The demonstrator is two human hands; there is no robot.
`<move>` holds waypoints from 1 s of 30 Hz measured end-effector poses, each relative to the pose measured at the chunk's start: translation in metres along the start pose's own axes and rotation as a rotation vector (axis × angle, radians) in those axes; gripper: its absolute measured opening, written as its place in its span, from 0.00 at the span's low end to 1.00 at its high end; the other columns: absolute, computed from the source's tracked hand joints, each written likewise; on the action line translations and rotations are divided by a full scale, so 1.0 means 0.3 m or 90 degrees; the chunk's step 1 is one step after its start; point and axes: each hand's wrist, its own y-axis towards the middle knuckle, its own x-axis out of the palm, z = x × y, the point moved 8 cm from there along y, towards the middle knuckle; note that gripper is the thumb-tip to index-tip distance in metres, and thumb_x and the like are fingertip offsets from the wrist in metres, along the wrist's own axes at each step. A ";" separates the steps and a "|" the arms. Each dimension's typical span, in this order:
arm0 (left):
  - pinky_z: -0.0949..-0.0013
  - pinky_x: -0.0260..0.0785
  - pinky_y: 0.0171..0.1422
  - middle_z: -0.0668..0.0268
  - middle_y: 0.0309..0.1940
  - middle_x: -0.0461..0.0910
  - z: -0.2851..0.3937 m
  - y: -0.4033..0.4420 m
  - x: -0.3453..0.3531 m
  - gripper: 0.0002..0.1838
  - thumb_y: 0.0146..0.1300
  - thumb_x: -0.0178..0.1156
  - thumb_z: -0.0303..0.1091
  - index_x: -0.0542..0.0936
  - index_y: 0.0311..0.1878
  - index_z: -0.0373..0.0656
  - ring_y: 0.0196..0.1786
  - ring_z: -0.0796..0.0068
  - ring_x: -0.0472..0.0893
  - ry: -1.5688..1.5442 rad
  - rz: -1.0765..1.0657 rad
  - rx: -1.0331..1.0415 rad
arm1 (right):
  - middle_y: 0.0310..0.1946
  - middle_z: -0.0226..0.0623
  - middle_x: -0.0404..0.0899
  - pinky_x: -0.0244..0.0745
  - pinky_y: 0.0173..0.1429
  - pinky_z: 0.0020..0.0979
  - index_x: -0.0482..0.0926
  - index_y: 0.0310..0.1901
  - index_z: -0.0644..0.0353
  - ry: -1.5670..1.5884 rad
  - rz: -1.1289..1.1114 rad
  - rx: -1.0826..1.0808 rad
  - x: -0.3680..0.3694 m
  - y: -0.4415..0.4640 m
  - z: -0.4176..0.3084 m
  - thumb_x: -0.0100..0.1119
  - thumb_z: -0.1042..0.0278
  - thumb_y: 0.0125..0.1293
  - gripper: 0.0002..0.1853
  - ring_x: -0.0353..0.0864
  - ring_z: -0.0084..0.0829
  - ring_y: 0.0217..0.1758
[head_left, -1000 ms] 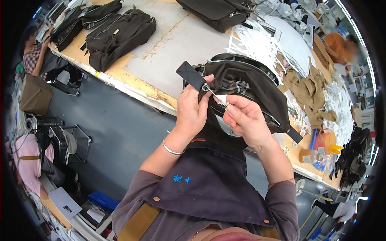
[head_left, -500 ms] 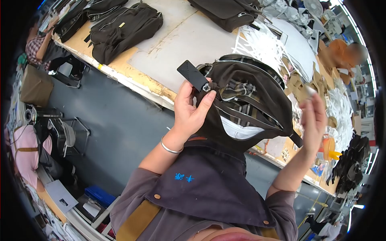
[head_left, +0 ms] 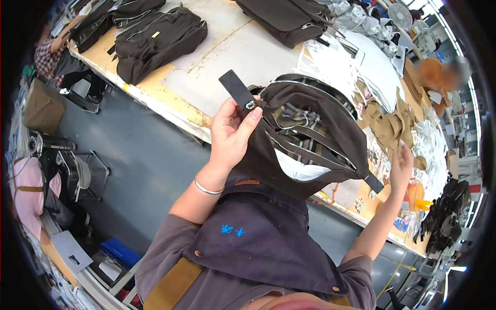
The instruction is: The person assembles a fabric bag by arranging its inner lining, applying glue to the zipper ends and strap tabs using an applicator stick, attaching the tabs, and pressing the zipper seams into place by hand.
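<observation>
A dark brown fabric bag (head_left: 323, 111) is propped in front of my apron at the table edge. Its zipped mouth gapes, showing a plaid lining (head_left: 302, 116) and a white patch (head_left: 297, 168) along the near side. My left hand (head_left: 231, 134) pinches the bag's left corner, thumb on top, beside a metal ring. From that corner a black tab (head_left: 236, 89) sticks up. A second dark tab (head_left: 374, 183) hangs at the bag's right corner. My right hand (head_left: 401, 165) is off the bag, over tan scraps (head_left: 390, 124), fingers loosely extended with nothing visible in them.
More dark bags (head_left: 160, 44) lie on the worktable (head_left: 206, 67), one (head_left: 284, 20) at the far side. White strips (head_left: 330, 62) are heaped behind my bag. An orange container with a yellow spout (head_left: 416, 198) stands right. Chairs (head_left: 85, 175) and seated people are at left.
My right hand has moved lower; the small white blurred thing at its fingertips is no longer visible. The bag and my left hand appear slightly farther left, as the view has shifted.
</observation>
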 end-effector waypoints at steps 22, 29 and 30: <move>0.55 0.69 0.53 0.56 0.52 0.69 0.088 0.316 0.411 0.34 0.46 0.63 0.25 0.66 0.59 0.53 0.51 0.50 0.74 0.831 -0.443 0.316 | 0.40 0.50 0.80 0.71 0.49 0.36 0.72 0.52 0.60 0.324 -0.211 -0.213 0.281 0.251 -0.748 0.54 0.65 0.63 0.17 0.79 0.46 0.46; 0.55 0.70 0.51 0.53 0.42 0.78 0.027 0.324 0.510 0.26 0.50 0.52 0.24 0.72 0.55 0.50 0.46 0.50 0.78 0.878 -0.636 0.169 | 0.39 0.50 0.80 0.69 0.53 0.35 0.76 0.47 0.65 0.357 -0.469 -0.092 0.459 0.219 -0.568 0.52 0.67 0.61 0.15 0.79 0.44 0.48; 0.56 0.70 0.52 0.53 0.42 0.79 0.018 0.327 0.513 0.25 0.50 0.54 0.26 0.73 0.55 0.50 0.47 0.51 0.79 0.873 -0.668 0.144 | 0.39 0.50 0.80 0.69 0.53 0.35 0.76 0.47 0.65 0.359 -0.463 -0.074 0.471 0.220 -0.558 0.52 0.67 0.61 0.15 0.78 0.44 0.48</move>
